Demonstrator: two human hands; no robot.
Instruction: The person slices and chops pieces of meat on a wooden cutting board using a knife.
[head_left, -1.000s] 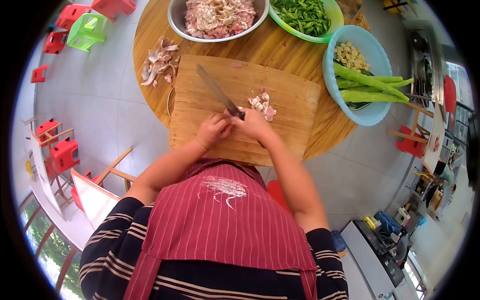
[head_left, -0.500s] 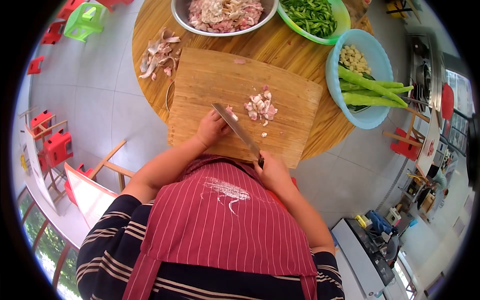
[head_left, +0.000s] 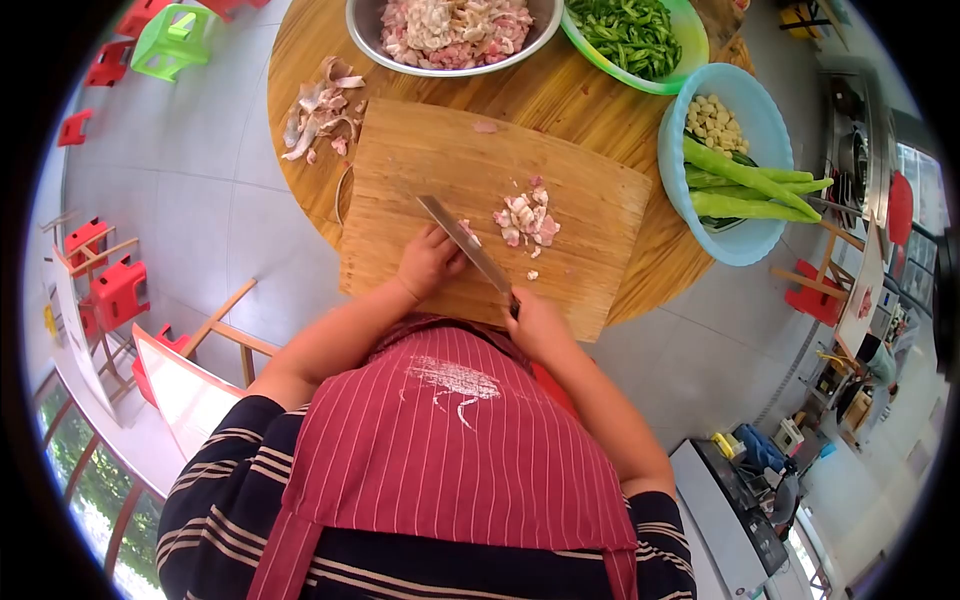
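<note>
Lower in the frame than earlier, the knife (head_left: pixel 465 243), clasped by the right hand (head_left: pixel 540 325), slants up-left between a meat piece (head_left: pixel 473 230) mid-cutting board (head_left: pixel 400 150) and the nearer left hand (head_left: pixel 428 264), whose hold I cannot tell.

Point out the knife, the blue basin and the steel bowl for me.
Knife (head_left: pixel 467 243): head view, middle of the blade.
Blue basin (head_left: pixel 748 244): head view, inner wall.
Steel bowl (head_left: pixel 455 73): head view, rim nearest the cutting board.
</note>
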